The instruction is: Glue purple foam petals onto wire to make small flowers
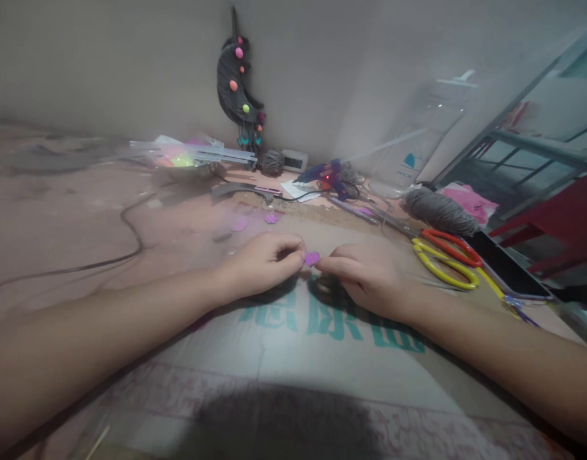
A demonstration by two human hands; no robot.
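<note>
A small purple heart cutout (312,258) is held just above the cardboard sheet (284,348), between my two hands. My left hand (267,260) pinches its left edge between thumb and index finger. From the other side, the closed fingertips of my right hand (367,275) grip or press its right edge; the exact contact is blurred. Beyond my left hand lie a purple flower cutout (271,218) and a blurred purple piece (240,223). Scissors with red and yellow handles (444,271) lie to the right of my right hand.
A glue gun (325,176) with a lit red light stands at the back. Around it are glue sticks (211,153), grey yarn (437,209), a plastic jug (413,140) and a phone (507,265). A yarn-wrapped moon (231,83) hangs on the wall. A cable (130,233) crosses the left side.
</note>
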